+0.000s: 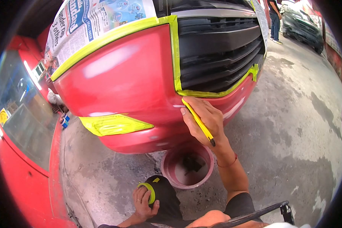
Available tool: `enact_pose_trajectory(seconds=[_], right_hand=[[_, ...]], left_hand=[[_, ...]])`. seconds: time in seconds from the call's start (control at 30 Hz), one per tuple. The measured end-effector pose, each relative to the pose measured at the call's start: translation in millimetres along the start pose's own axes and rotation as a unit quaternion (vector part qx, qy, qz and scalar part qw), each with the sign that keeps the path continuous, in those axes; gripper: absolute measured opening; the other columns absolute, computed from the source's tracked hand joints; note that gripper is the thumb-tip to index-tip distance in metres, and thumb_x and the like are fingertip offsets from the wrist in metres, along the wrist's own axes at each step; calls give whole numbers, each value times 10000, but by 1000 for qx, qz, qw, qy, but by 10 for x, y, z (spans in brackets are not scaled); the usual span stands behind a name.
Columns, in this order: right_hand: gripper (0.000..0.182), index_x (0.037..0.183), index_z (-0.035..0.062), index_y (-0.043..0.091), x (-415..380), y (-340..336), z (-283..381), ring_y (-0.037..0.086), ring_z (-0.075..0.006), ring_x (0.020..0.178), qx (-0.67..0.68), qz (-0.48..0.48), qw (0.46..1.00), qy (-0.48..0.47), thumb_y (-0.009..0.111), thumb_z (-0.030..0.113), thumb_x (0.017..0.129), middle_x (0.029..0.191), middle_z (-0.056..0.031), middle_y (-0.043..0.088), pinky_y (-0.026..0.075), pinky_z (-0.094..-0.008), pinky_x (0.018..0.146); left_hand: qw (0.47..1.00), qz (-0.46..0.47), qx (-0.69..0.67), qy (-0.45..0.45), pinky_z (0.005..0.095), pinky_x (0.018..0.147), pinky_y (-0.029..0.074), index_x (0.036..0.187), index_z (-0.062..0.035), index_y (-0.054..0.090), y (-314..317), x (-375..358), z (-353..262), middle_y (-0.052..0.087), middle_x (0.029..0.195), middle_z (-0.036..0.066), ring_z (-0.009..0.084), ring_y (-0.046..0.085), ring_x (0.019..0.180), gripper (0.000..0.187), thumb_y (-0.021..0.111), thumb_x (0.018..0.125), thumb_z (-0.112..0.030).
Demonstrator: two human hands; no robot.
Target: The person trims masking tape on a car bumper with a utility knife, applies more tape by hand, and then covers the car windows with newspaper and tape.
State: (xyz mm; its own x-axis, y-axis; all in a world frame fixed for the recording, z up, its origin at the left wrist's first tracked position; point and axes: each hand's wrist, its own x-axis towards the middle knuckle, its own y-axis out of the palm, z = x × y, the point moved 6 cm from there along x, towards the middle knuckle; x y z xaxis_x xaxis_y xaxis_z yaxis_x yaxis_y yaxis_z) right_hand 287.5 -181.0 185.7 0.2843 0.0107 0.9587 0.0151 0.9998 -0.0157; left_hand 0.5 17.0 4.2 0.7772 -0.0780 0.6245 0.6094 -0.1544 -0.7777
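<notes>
My right hand point(210, 118) is closed around a yellow utility knife point(197, 118), its fingers against the red car bumper point(117, 78) just below the grille's lower corner. The knife slants, with its dark end toward my wrist; its tip by the tape cannot be made out clearly. Bright yellow masking tape point(176, 57) borders the black grille point(220, 49). More yellow tape covers a wedge-shaped section point(116, 124) low on the bumper. Down by my dark-clothed knee, my left hand point(141, 203) grips a roll of yellow masking tape point(152, 193).
Newspaper point(102, 22) covers the area above the bumper. Under it, a reddish bucket point(166, 173) holds a dark item on the concrete floor point(285, 125). A red wall with a glass pane point(26, 125) stands left. Far right are a standing person point(274, 19) and a dark car point(302, 28).
</notes>
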Motion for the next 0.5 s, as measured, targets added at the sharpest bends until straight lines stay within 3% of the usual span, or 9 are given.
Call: enact_pose_trajectory(seconds=[0.27,0.5], right_hand=[[287,1107,-43,672,-12,21,-12,720,-344,964,-2,0,1000,11,743,8,834,1043,-203,728,572,-391,860],[316,1129,-44,664,8,73,1,717,-352,963,-38,-18,998,-36,750,3,829,1054,-207,724,572,-390,849]], left_hand=[[1000,-2,1,-2,615,1015,400,1224,17,537,-7,-7,-4,550,1227,257,447,554,1123,544,727,780,-235],[1000,0,2,-5,614,1016,402,1228,21,540,-3,-16,0,555,1227,257,451,559,1126,545,727,780,-228]])
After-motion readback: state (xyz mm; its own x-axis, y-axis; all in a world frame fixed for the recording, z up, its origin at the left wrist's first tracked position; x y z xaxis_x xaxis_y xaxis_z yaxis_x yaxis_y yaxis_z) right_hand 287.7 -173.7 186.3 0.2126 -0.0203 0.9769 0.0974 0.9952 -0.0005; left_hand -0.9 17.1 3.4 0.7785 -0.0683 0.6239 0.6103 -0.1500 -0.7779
